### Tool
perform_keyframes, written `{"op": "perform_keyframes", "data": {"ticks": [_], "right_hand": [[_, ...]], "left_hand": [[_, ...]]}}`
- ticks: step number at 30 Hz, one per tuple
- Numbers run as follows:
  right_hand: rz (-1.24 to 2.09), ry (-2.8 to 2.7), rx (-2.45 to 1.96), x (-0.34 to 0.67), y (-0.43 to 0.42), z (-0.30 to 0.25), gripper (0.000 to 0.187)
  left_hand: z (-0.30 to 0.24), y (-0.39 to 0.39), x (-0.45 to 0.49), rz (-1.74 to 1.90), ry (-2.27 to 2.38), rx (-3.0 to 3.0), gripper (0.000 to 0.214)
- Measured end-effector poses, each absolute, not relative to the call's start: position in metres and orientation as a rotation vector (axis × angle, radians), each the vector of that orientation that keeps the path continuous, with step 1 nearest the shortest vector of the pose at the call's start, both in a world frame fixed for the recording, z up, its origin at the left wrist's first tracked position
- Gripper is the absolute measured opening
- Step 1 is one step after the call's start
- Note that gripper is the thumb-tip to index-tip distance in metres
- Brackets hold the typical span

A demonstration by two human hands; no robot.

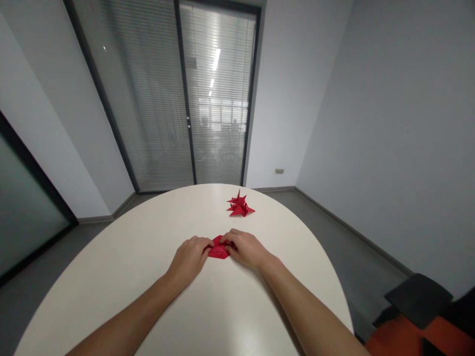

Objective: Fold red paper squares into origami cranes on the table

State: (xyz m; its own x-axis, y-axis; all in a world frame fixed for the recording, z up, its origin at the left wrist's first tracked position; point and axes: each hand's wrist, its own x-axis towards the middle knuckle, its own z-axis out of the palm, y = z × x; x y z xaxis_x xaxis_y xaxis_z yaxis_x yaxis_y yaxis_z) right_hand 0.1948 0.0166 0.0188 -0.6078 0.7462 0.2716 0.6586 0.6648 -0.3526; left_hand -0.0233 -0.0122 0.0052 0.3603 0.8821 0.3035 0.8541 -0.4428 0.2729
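A folded piece of red paper [218, 250] lies on the white round table between my hands. At its left edge, my left hand [191, 256] grips it with thumb and fingers closed together. My right hand [244, 247] pinches the paper's right side, its fingers bent over the top. The fingertips cover both ends of the paper, so its full shape is partly hidden. Farther back on the table sits a small pile of pointed red folded-paper figures [240, 205], which look like origami cranes. Neither hand touches that pile.
The white table [178, 207] has a curved edge all round. An orange and black chair [415, 321] stands at the lower right, beside the table. Behind are a glass door with blinds [218, 99] and grey walls [389, 123].
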Motion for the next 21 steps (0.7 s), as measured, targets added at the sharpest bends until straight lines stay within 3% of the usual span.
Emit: {"op": "perform_keyframes", "data": {"ticks": [9,16,21], "right_hand": [[0.156,-2.617,-1.034,0.192,0.015,0.022,0.029],[0.187,-2.647,-0.932,0.191,0.015,0.019,0.026],[0.219,-2.638,-0.886,0.19,0.017,0.018,0.026]], "left_hand": [[0.024,-0.027,-0.014,0.304,1.61,2.775,0.023],[0.03,-0.033,-0.016,0.384,1.311,2.828,0.022],[0.029,-0.027,-0.026,0.512,1.115,2.718,0.036]]}}
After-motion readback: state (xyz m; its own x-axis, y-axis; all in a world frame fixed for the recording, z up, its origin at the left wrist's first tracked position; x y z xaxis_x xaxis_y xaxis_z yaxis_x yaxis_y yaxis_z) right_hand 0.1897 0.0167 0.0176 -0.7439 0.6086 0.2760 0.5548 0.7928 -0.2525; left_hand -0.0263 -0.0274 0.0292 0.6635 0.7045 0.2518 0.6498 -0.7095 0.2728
